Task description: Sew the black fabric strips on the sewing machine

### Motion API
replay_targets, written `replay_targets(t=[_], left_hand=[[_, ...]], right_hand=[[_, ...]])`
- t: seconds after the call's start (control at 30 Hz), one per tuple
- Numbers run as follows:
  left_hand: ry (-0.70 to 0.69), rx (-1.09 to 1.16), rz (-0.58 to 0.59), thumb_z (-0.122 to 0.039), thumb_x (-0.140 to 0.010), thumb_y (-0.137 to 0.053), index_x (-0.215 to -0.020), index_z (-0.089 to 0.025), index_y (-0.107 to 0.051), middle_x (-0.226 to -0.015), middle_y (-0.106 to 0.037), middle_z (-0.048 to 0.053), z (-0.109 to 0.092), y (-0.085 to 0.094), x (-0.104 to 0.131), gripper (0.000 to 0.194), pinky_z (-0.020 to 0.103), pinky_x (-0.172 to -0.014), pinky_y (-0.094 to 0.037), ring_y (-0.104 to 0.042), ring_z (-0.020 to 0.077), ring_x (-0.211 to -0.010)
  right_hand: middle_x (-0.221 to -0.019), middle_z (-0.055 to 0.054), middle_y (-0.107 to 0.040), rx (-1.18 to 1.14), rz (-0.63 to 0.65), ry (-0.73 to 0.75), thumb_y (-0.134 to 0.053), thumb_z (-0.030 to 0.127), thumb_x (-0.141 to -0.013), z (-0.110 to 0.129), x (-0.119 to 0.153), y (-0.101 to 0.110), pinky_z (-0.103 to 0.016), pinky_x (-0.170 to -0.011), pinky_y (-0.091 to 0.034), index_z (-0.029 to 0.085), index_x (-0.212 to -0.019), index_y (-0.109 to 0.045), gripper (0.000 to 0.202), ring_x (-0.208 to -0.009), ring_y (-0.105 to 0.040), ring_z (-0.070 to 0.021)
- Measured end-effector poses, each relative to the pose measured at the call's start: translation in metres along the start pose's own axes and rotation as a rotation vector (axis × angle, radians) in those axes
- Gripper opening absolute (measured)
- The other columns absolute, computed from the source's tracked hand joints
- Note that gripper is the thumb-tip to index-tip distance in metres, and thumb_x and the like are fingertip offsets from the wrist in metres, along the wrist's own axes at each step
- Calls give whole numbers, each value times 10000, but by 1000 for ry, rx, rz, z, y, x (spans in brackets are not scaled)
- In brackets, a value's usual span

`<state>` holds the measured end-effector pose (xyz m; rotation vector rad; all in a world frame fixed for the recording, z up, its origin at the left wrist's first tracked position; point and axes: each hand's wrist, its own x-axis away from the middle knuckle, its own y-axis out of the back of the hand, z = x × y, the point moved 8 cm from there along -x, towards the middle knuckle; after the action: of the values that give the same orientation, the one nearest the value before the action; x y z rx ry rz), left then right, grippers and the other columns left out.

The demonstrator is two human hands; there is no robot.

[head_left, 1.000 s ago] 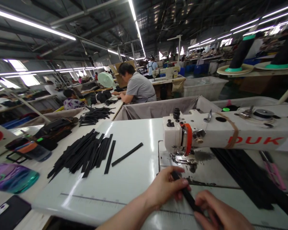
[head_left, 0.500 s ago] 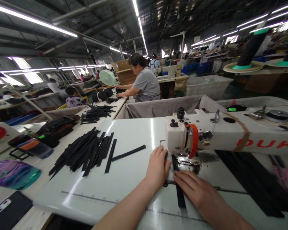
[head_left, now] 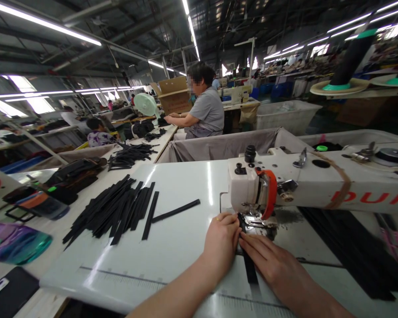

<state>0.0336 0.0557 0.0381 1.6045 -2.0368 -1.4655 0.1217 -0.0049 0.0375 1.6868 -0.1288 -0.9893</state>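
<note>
Both bare hands at one flat, narrow black fabric strip, lower frame just right of centre

The left hand has its fingers bent and bunched at the strip's upper part, beside the shiny metal presser foot of the white sewing machine; the right hand lays nearly straight, close-together fingers along the strip's right edge, its thumb hidden, so whether either hand pinches it I cannot tell
</note>
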Motion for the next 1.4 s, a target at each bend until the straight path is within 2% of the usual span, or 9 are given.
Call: replay_targets(t=[0.23,0.4,0.57,0.67,0.8,0.87,1.03,1.17,1.4], left_hand=[[52,-57,13,-112,-917,-477,-851,-169,-671,-1052,-700,92,3,-3,-1,213,429,-914,-521,-605,249,-1008],[39,-29,7,-114,-922,-472,-909,-163,-673,-1103,-690,99,2,-3,-1,208,426,-930,-514,-592,249,-1046],[41,-27,27,-131,-935,-459,-853,-178,-676,-1017,-695,91,1,-3,-3,237,441,-895,-518,-593,250,-980],[50,-26,33,-117,-931,-462,-837,-175,-671,-996,-692,82,1,-3,-3,236,432,-878,-520,-586,247,-964],[59,-27,33,-102,-923,-476,-903,-159,-674,-1059,-689,95,2,-4,-2,207,429,-917,-513,-578,250,-1006],[60,-29,38,-100,-923,-480,-903,-153,-674,-1081,-687,100,2,-5,-2,202,430,-935,-507,-575,251,-1017],[63,-27,42,-90,-926,-472,-803,-164,-660,-1085,-685,92,-1,-4,-2,237,427,-933,-506,-573,245,-1007],[55,-33,50,-88,-930,-461,-834,-164,-664,-1078,-686,90,-3,-4,-2,237,428,-921,-510,-571,245,-987],[32,-38,43,-98,-926,-483,-827,-166,-655,-1048,-686,81,-3,-6,-2,210,426,-894,-513,-570,247,-967]], right_hand=[[-1127,-114,-690,-80,30,-50,-372,-26,-839,-6,-3,-1,-348,-863,-583,138,-1230,-608,485,-1035,-645,-220],[-1137,-114,-679,-166,24,-58,-371,-41,-823,-10,-5,3,-337,-893,-572,138,-1241,-603,511,-1067,-631,-208],[-1167,-109,-659,-198,9,-103,-381,-44,-801,-19,-5,1,-353,-919,-562,159,-1271,-586,552,-1119,-608,-207],[-1123,-100,-664,-227,8,-111,-378,-42,-792,-21,-3,2,-345,-908,-561,168,-1193,-622,514,-1083,-620,-204],[-991,-81,-678,-304,50,-151,-408,27,-854,-22,1,3,-329,-835,-572,193,-983,-669,335,-942,-649,-200],[-971,-70,-684,-325,48,-150,-419,51,-872,-22,3,5,-327,-813,-571,202,-943,-673,304,-913,-651,-197],[-1018,-70,-695,-275,14,-148,-413,55,-879,-26,3,7,-326,-839,-558,201,-997,-677,323,-969,-643,-195],[-1051,-76,-686,-211,15,-148,-415,58,-875,-31,-1,3,-355,-871,-547,191,-1035,-668,328,-982,-637,-205],[-1085,-101,-671,-70,65,-146,-439,50,-851,-38,-3,-8,-382,-774,-566,162,-1142,-640,371,-914,-640,-233]])
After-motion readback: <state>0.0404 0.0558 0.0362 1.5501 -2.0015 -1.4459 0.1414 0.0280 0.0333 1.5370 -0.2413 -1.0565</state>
